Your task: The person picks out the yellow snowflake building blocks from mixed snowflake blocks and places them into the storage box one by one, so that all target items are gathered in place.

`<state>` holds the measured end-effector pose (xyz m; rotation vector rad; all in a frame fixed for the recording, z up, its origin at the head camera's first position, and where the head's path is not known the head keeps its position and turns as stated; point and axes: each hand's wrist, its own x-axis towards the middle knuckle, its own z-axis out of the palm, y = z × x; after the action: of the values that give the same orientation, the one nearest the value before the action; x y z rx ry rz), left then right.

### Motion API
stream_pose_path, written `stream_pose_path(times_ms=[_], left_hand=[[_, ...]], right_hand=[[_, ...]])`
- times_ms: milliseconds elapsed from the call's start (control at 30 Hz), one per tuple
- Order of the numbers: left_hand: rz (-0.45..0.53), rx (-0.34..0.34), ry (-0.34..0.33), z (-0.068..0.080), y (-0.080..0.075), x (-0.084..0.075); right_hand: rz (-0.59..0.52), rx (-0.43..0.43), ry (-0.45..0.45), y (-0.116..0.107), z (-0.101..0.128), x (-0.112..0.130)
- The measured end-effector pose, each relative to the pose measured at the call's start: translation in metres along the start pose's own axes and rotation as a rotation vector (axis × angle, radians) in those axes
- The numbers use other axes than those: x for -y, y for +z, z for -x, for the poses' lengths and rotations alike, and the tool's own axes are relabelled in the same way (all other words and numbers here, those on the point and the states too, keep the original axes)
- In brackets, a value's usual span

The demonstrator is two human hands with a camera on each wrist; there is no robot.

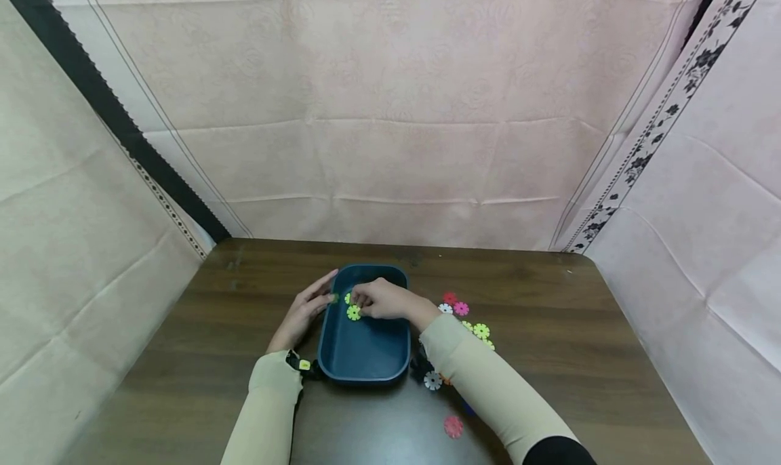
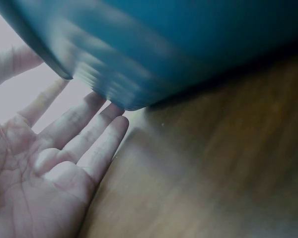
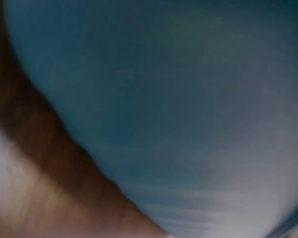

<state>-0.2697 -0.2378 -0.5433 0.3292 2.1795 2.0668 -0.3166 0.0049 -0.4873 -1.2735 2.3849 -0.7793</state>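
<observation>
A dark blue tray (image 1: 364, 356) stands on the wooden table. My left hand (image 1: 305, 309) is at its left side, fingers extended; in the left wrist view the fingertips of this hand (image 2: 54, 153) reach the tray's outer wall (image 2: 154, 54). Over the inside of the tray is my right hand (image 1: 383, 298), its fingers curled and its thumb and fingertips pinching at a yellow-green flower-shaped piece (image 1: 354, 312). A second yellow-green flower piece (image 1: 348, 298) shows just beyond, partly hidden by the fingers. The right wrist view is blurred and mostly filled by the tray (image 3: 154, 99).
Right of the tray, partly under my right forearm, lie several flower pieces: red (image 1: 449, 297), pink (image 1: 461, 308), white (image 1: 445, 308), yellow-green (image 1: 481, 331), grey-white (image 1: 432, 381). A coral piece (image 1: 453, 426) lies nearer me. Pale cloth (image 1: 390, 146) hangs behind the table (image 1: 549, 356).
</observation>
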Motion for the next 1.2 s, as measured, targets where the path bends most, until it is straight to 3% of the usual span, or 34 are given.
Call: stream_pose_path(times_ms=[333, 567, 933, 1200], left_hand=[[0.009, 0.009, -0.006, 0.001, 0.000, -0.001], [-0.014, 0.003, 0.009, 0.002, 0.000, -0.001], [-0.023, 0.003, 0.027, 0.000, 0.000, 0.000], [-0.012, 0.001, 0.022, 0.001, 0.001, 0.000]], right_hand=[[-0.028, -0.011, -0.045, 0.004, -0.001, -0.001], [-0.012, -0.080, -0.128, 0.003, 0.000, -0.001], [-0.008, -0.148, -0.181, -0.007, 0.008, 0.006], [-0.080, -0.232, -0.199, -0.019, 0.023, 0.012]])
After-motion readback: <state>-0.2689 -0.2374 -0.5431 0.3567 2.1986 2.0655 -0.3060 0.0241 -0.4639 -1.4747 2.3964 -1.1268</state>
